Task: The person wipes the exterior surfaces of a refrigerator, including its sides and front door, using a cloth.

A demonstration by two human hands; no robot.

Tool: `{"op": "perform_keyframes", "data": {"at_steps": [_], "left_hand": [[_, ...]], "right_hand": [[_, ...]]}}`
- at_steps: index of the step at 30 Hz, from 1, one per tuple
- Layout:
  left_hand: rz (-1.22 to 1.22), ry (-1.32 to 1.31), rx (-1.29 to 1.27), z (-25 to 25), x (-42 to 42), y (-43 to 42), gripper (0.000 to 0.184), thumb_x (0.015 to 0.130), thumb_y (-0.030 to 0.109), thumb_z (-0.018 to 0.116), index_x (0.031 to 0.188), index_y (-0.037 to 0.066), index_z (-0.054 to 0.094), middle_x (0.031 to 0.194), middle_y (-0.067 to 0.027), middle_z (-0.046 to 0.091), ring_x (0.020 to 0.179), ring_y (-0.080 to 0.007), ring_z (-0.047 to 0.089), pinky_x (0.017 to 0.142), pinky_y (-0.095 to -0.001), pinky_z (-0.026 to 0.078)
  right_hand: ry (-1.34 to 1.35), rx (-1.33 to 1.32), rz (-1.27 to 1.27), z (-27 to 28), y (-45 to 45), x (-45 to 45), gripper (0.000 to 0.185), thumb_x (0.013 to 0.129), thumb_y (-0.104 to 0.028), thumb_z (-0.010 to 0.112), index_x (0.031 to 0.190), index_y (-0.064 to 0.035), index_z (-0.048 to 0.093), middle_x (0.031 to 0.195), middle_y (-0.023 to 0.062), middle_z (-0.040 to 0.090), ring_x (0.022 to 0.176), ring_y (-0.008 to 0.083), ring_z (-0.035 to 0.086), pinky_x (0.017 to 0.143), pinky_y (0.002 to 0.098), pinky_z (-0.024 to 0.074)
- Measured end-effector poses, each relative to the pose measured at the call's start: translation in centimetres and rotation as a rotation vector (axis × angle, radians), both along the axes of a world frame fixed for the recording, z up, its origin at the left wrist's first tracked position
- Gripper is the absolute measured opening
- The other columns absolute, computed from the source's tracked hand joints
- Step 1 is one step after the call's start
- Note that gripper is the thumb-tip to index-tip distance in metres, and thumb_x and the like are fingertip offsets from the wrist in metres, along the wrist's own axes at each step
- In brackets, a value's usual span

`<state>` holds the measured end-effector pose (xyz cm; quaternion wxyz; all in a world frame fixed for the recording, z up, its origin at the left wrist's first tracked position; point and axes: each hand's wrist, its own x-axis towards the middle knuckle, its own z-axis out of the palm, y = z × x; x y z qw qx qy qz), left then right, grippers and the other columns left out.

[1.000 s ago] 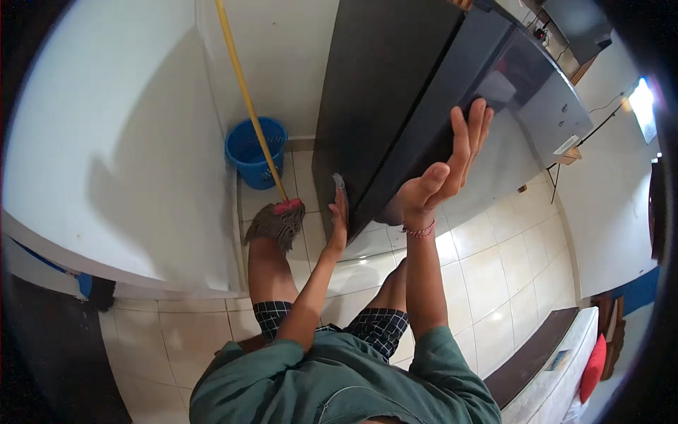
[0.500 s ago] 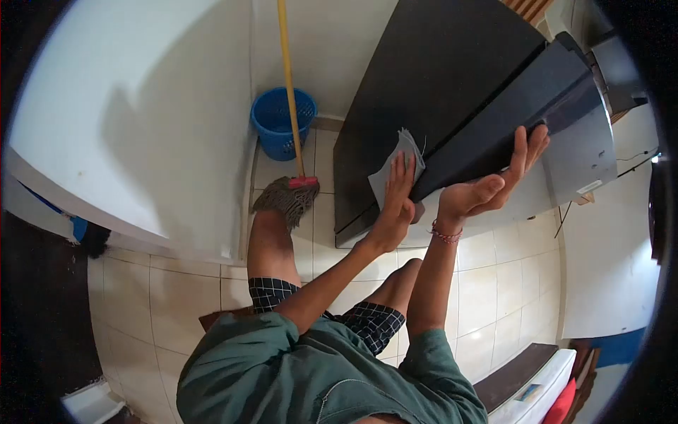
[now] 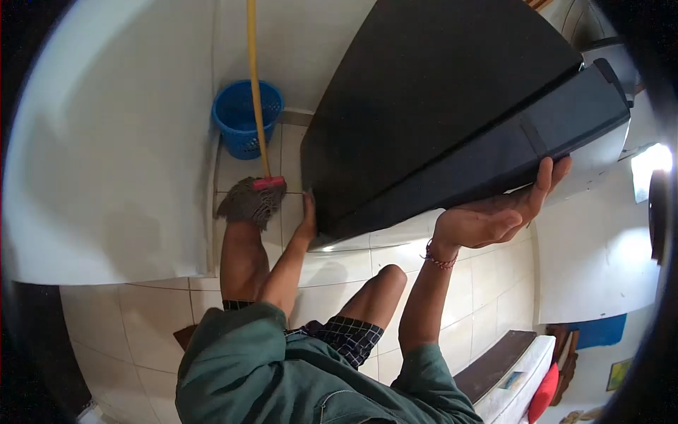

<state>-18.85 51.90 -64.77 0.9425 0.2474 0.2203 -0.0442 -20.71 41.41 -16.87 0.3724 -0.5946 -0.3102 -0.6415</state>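
A tall, dark refrigerator (image 3: 424,106) with a grey door edge (image 3: 494,152) fills the middle and right. My right hand (image 3: 494,212), a braided bracelet on its wrist, is at the door's front edge. Its fingers are stretched out, their tips touching the door, and nothing shows in the palm. Down by the refrigerator's lower left edge is my left hand (image 3: 307,218). Most of its fingers are hidden behind that edge, and the grey cloth seen earlier is out of sight.
A mop (image 3: 251,201) with a yellow handle leans in a blue basket (image 3: 247,116), close to my knee. On the left stands a large white surface (image 3: 106,177). Pale tiles (image 3: 339,268) cover the floor. A red cushion (image 3: 544,392) lies at lower right.
My left hand has moved left and down from the door edge to the refrigerator's lower side, and the cloth has gone from view. My right hand stays at the door while the view shifts.
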Motion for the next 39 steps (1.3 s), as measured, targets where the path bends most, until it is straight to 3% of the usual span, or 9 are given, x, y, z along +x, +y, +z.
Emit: {"op": "perform_keyframes", "data": {"at_steps": [7, 13, 20, 22, 26, 31, 34, 35, 39], "left_hand": [[-0.03, 0.057, -0.114, 1.0, 1.5, 2.1, 0.111, 0.087, 0.091, 0.015, 0.165, 0.013, 0.007, 0.171, -0.012, 0.009, 0.157, -0.0279, 0.009, 0.126, -0.0437, 0.009], [0.026, 0.006, 0.333, 7.6, 8.7, 4.5, 0.112, 0.083, 0.094, 0.013, 0.165, 0.019, 0.011, 0.171, -0.0125, 0.012, 0.157, -0.0307, 0.012, 0.125, -0.0479, 0.012], [0.172, -0.626, 0.555, 28.5, 6.5, 1.7, 0.108, 0.088, 0.088, 0.005, 0.165, 0.013, 0.008, 0.172, -0.0081, 0.003, 0.158, -0.0288, -0.001, 0.125, -0.0513, -0.003], [0.307, -0.749, 0.985, 34.4, 2.0, -0.6, 0.087, 0.101, 0.072, 0.009, 0.165, 0.013, 0.011, 0.172, -0.0154, 0.002, 0.158, -0.0325, 0.003, 0.124, -0.0514, -0.003], [0.37, -1.005, 1.172, 42.8, -3.9, -2.4, 0.098, 0.095, 0.079, 0.006, 0.165, 0.01, 0.01, 0.171, -0.0181, -0.001, 0.157, -0.039, -0.002, 0.123, -0.0553, -0.003], [0.386, -1.217, 1.323, 50.6, -6.9, -3.5, 0.121, 0.08, 0.095, 0.007, 0.164, 0.008, 0.011, 0.17, -0.02, -0.001, 0.157, -0.0387, -0.004, 0.124, -0.0535, 0.0], [0.404, -1.355, 1.392, 54.6, -6.3, -2.9, 0.122, 0.08, 0.095, 0.013, 0.164, 0.006, 0.012, 0.17, -0.0212, 0.001, 0.157, -0.0403, -0.003, 0.124, -0.0552, 0.004], [0.463, -1.45, 1.383, 55.7, -5.4, -2.9, 0.116, 0.085, 0.091, 0.031, 0.164, 0.007, 0.013, 0.169, -0.0248, 0.005, 0.155, -0.0466, 0.001, 0.122, -0.0617, 0.005], [0.564, -1.559, 1.415, 59.0, -5.2, -3.0, 0.106, 0.091, 0.085, 0.031, 0.163, 0.009, 0.02, 0.17, -0.0219, 0.008, 0.157, -0.0418, 0.005, 0.123, -0.0576, 0.008]], "right_hand": [[0.021, -0.019, -0.031, -1.2, -0.1, 0.9, 0.067, 0.105, -0.052, 0.023, 0.139, -0.0039, 0.055, 0.158, 0.0213, 0.04, 0.152, 0.0342, 0.029, 0.127, 0.0508, 0.0127], [0.016, -0.009, -0.005, -1.3, 0.4, 1.0, 0.066, 0.104, -0.054, 0.028, 0.139, -0.0047, 0.057, 0.157, 0.0193, 0.043, 0.151, 0.0332, 0.032, 0.127, 0.0477, 0.0144], [0.007, -0.048, -0.026, -0.7, 0.0, -0.3, 0.067, 0.107, -0.047, 0.024, 0.139, 0.0035, 0.053, 0.156, 0.0241, 0.041, 0.149, 0.0364, 0.034, 0.125, 0.049, 0.0186], [0.006, -0.071, -0.036, -0.5, -0.4, -1.0, 0.067, 0.108, -0.046, 0.022, 0.139, 0.0059, 0.052, 0.156, 0.0263, 0.04, 0.149, 0.0388, 0.034, 0.124, 0.0509, 0.0198], [0.003, -0.071, -0.005, 0.2, -0.9, -2.4, 0.069, 0.108, -0.048, 0.024, 0.139, 0.0074, 0.051, 0.154, 0.0284, 0.042, 0.148, 0.0438, 0.034, 0.122, 0.0562, 0.0205], [0.06, -0.028, 0.058, 0.1, -1.7, -3.1, 0.07, 0.107, -0.052, 0.025, 0.138, 0.0049, 0.053, 0.152, 0.0288, 0.046, 0.147, 0.0463, 0.036, 0.121, 0.0592, 0.0194], [0.043, 0.009, 0.106, 0.6, -1.7, -3.8, 0.073, 0.106, -0.053, 0.024, 0.139, 0.0057, 0.053, 0.147, 0.0302, 0.051, 0.144, 0.0468, 0.041, 0.12, 0.0593, 0.0209], [0.036, 0.022, 0.132, 0.5, -1.7, -3.7, 0.074, 0.106, -0.054, 0.024, 0.139, 0.0061, 0.052, 0.146, 0.0302, 0.053, 0.143, 0.047, 0.042, 0.12, 0.0594, 0.0215], [0.015, 0.071, 0.22, 0.0, -1.9, -3.5, 0.08, 0.105, -0.059, 0.024, 0.14, 0.0072, 0.051, 0.14, 0.0299, 0.057, 0.139, 0.0473, 0.047, 0.119, 0.0583, 0.0263]]}}
